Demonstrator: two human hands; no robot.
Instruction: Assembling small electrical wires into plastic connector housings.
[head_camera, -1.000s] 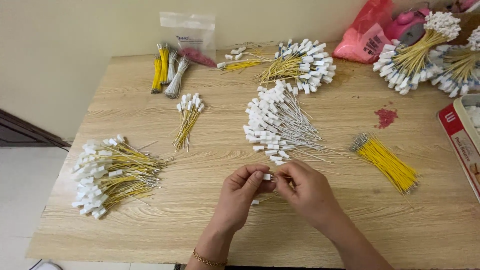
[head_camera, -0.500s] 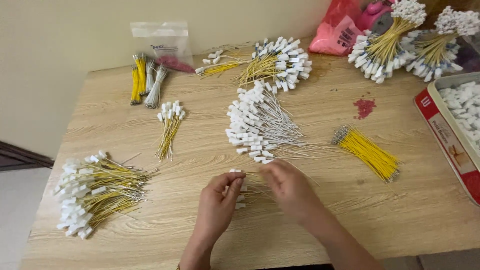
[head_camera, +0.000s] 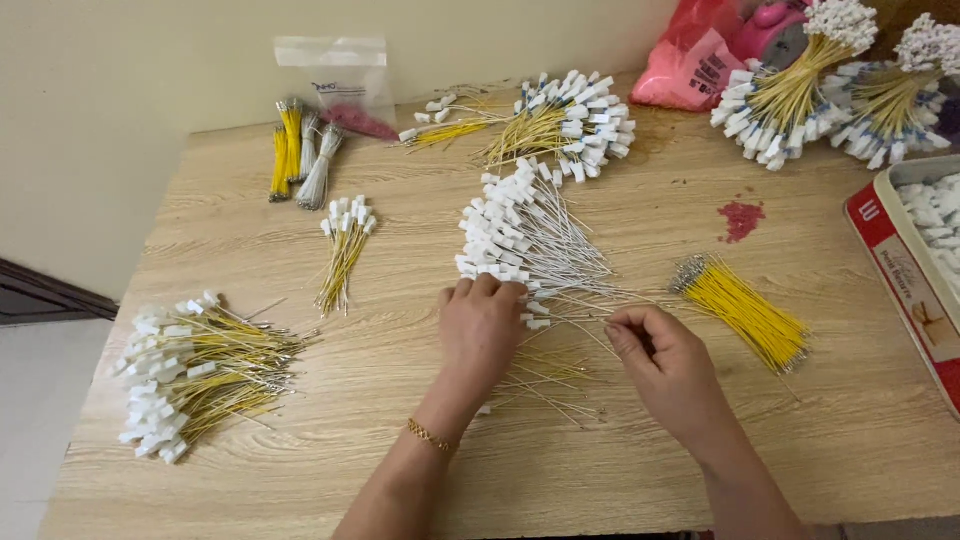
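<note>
Now, our read of the frame, clock directions taken from the table's middle.

Left hand: our left hand (head_camera: 482, 330) lies palm down, fingers curled onto the near edge of the white-wire pile (head_camera: 525, 240); fingertips touch its white connectors, likely to pick one out. Whether anything is pinched under the palm we cannot tell.

Right hand: our right hand (head_camera: 665, 365) is loosely closed, thumb and forefinger pinching thin wire strands that trail toward the white-wire pile.

Work pile: white-wire pile sits at centre, fanned out, connectors toward 10 o'clock, bare leads toward 4 o'clock, so leads point at the right hand.

Loose wires: loose yellow wires (head_camera: 545, 378) lie between and just under both hands, scattered, seemingly set down within easy reach.

Yellow bundle: yellow wire bundle (head_camera: 745, 310) at 3 o'clock, no connectors, just beside the right hand.

Sorted heap: big heap of yellow wires with connectors (head_camera: 190, 370) at 8 o'clock, well apart from the hands.

Small bunch: small bunch (head_camera: 343, 250) at 10 o'clock.

Tied bundles: yellow and grey tied bundles (head_camera: 300, 150) at 11 o'clock.

Plastic bag: clear bag (head_camera: 345, 85) at 11 o'clock, leaning on the wall, dark red bits inside, small label at top.

Pink bag: pink plastic bag (head_camera: 700, 65) at 1 o'clock.

Box: red-and-cream box (head_camera: 900, 270) at 3 o'clock, open, white connectors inside, printed side facing us.

Table: wooden table (head_camera: 400, 470), red stain at 2 o'clock.
</note>
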